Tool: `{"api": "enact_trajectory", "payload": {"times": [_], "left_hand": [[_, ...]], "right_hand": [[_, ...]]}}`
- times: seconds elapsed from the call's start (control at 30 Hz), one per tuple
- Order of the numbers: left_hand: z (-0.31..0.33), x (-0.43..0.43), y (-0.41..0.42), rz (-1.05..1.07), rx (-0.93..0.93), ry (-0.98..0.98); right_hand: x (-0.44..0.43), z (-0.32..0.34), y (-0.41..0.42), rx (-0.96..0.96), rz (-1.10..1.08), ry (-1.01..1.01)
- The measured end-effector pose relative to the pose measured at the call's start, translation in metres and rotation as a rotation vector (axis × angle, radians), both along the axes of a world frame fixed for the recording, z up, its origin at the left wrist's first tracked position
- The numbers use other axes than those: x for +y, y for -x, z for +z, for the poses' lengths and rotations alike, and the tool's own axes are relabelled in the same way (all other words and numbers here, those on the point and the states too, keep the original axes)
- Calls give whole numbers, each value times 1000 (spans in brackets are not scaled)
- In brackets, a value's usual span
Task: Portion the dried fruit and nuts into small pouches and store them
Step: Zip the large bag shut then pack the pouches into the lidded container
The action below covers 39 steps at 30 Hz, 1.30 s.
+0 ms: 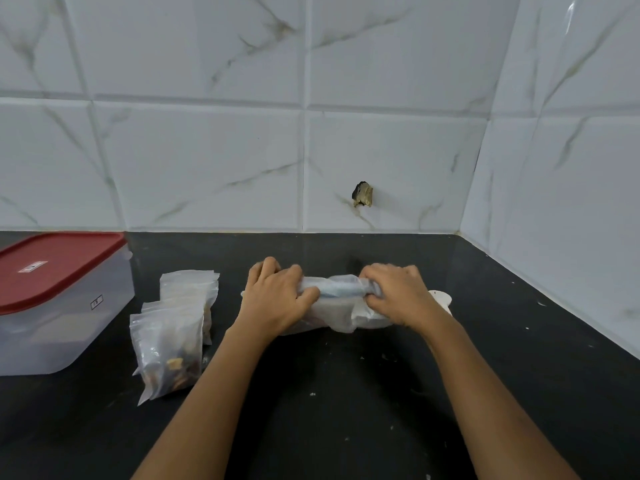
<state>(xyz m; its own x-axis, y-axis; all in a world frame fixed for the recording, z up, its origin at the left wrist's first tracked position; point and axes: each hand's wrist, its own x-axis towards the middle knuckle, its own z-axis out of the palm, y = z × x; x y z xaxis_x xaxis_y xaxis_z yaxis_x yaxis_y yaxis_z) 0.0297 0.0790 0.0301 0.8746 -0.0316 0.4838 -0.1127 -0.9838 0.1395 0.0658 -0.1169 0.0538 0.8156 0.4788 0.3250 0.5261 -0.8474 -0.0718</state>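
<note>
A clear plastic bag (337, 299) lies on the black counter (329, 393) in the middle of the view, its top edge rolled into a blue-tinted strip. My left hand (277, 299) grips the left end of that strip and my right hand (398, 296) grips the right end, fingers curled over it. To the left stand several small zip pouches (173, 337) holding dried fruit and nuts, leaning together. The bag's contents are mostly hidden by my hands.
A translucent storage box with a red lid (59, 299) sits at the far left of the counter. A white object (443, 301) shows behind my right hand. Marble-look tiled walls (311, 150) close the back and right side. Crumbs dot the counter.
</note>
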Motion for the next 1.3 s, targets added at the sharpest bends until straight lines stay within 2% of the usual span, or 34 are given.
{"api": "enact_trajectory", "payload": {"times": [0.07, 0.13, 0.17, 0.2, 0.27, 0.37, 0.53, 0.6, 0.67, 0.73, 0.77, 0.87, 0.97, 1.03, 1.07, 1.2, 1.27, 1.3], "left_hand": [[2, 0, 0, 52, -155, -100], [0, 1, -1, 97, -377, -153], [0, 1, -2, 106, -440, -168], [-1, 0, -3, 105, -413, -164], [-6, 3, -7, 58, -302, -175], [-4, 5, -6, 79, -107, -266], [-4, 6, -5, -9, 118, -152], [-5, 6, -5, 25, 168, -160], [-9, 9, -7, 26, 125, -298], [-15, 13, -10, -30, -46, -458], [-16, 14, -10, -30, -89, -457], [-23, 14, -16, -22, -54, -318], [-25, 11, -21, 41, -17, -30], [-24, 8, -23, 42, -35, 93], [-23, 9, -23, 63, -18, 88], [-21, 11, -24, 158, 28, 73], [-19, 12, -23, 152, 34, 131], [-18, 13, -23, 137, 47, 74]], "right_hand": [[3, -7, -4, -283, -80, -43], [8, -13, -8, -478, -146, -120], [11, -15, -9, -534, -158, -133], [13, -15, -9, -545, -174, -107], [17, -13, -7, -446, -159, 24], [11, -10, -8, -57, -7, 139], [-10, 1, 0, 552, 119, -143], [-14, 0, 2, 627, 124, -204], [-14, -2, 0, 622, 86, -280], [-8, -5, -1, 609, 19, -369], [-4, -5, -1, 587, -14, -378], [5, -11, -4, 438, -96, -301], [9, -16, -7, 274, -102, -312], [5, -16, -8, 47, -66, -146], [3, -15, -8, -36, -17, -76], [2, -13, -3, 77, 165, 6], [7, -17, -5, 23, 156, 26], [9, -19, -5, 13, 134, -20]]}}
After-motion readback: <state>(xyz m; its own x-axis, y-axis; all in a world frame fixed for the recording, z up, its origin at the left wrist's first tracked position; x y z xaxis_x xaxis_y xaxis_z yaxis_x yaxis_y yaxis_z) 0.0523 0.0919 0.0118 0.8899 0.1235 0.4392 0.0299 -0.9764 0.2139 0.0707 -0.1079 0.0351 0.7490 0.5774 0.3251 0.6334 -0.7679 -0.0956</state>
